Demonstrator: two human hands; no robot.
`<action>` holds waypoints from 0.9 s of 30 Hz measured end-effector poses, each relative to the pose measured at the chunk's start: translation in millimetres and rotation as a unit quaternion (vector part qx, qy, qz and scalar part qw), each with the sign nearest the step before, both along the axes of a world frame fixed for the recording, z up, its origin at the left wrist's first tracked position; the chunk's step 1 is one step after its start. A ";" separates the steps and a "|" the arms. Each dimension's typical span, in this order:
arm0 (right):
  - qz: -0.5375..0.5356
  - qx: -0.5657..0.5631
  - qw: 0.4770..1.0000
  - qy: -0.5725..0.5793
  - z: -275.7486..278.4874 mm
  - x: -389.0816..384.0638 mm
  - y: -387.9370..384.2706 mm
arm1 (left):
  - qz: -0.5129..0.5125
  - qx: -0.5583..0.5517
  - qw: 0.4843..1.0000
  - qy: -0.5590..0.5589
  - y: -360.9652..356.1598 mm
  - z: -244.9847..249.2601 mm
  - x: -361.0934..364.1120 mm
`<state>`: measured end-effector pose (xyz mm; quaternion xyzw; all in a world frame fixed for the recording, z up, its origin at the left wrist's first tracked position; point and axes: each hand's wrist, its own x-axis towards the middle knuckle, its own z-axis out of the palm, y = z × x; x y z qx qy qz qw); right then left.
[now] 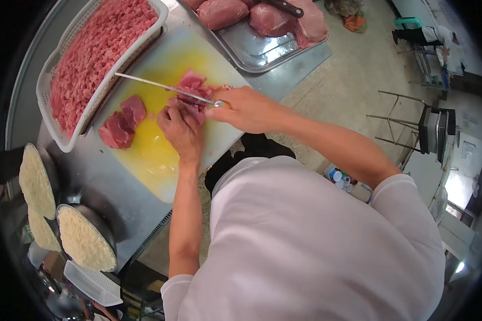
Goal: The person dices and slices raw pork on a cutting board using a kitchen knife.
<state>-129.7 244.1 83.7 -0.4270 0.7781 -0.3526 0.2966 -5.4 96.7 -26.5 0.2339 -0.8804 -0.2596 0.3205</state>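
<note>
The raw pink-red meat (193, 113) lay on the right side of a white cutting board with a wide yellow patch (214, 59), partly hidden by both hands; the left hand (179, 128) was pressed over its near side, fingers curled down, seemingly to keep the soft, slippery piece from sliding.

The right hand (249, 109) was wrapped around the handle of a long, narrow steel knife (155, 84); the blade crossed above the meat and pointed left, its tip near the basket, apparently held low so that the edge met the meat just beyond the left hand's fingers.

Two smaller red meat pieces (118, 131) lay together on the board's left side, seemingly set apart to leave room around the blade; beyond them, a white perforated plastic basket (64, 142) held a broad heap of diced pink meat (104, 59), close enough to the board for a short reach.

At the far right stood a shallow metal tray (265, 68) with large, smooth chunks of meat (219, 13); a dark-handled knife (286, 7) rested on them, probably to keep it off the work surface; on the left of the metal counter (91, 182), nearer than the basket, metal bowls (99, 218) held pale, crumb-like grains (85, 241), well apart from the knife work.
</note>
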 end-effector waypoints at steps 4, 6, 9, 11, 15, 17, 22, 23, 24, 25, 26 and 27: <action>-0.065 0.055 0.994 -0.071 40.9 -0.7 19.6 | -0.002 0.022 1.000 0.001 0.3 8.3 2.6; -0.089 0.063 0.990 -0.092 46.9 -0.7 27.1 | -0.021 0.033 0.999 -0.033 -3.4 16.5 -0.6; -0.048 0.144 0.984 -0.089 43.0 6.1 45.4 | -0.033 -0.030 0.997 -0.066 -7.4 30.9 -8.8; -0.032 0.163 0.980 -0.107 29.8 14.0 53.3 | -0.030 -0.015 0.995 -0.090 -6.1 26.5 -8.7; -0.055 0.070 0.990 -0.110 -19.3 18.7 32.2 | -0.039 0.005 0.995 -0.087 -10.5 11.3 -14.3; -0.053 0.049 0.994 -0.087 -43.1 15.5 8.5 | -0.049 -0.003 0.992 -0.114 -6.9 16.3 -11.1; -0.053 0.057 0.994 -0.072 5.9 8.8 7.4 | -0.049 0.030 0.998 0.027 -11.1 12.8 -8.6; -0.054 0.102 0.987 -0.114 30.6 14.0 20.3 | -0.037 0.047 0.998 -0.005 -8.6 18.8 -3.6; -0.051 0.147 0.975 -0.157 43.5 22.6 30.6 | -0.022 0.065 0.997 -0.040 -6.0 21.0 3.3; -0.047 0.149 0.975 -0.157 45.2 27.4 34.7 | -0.018 0.066 0.997 -0.041 -5.1 17.6 3.8; -0.052 0.170 0.966 -0.190 45.2 30.9 36.2 | -0.019 0.054 0.997 -0.048 -4.8 12.9 2.9; -0.060 0.191 0.954 -0.221 42.0 31.7 34.9 | -0.023 0.042 0.997 -0.055 -6.0 9.7 0.2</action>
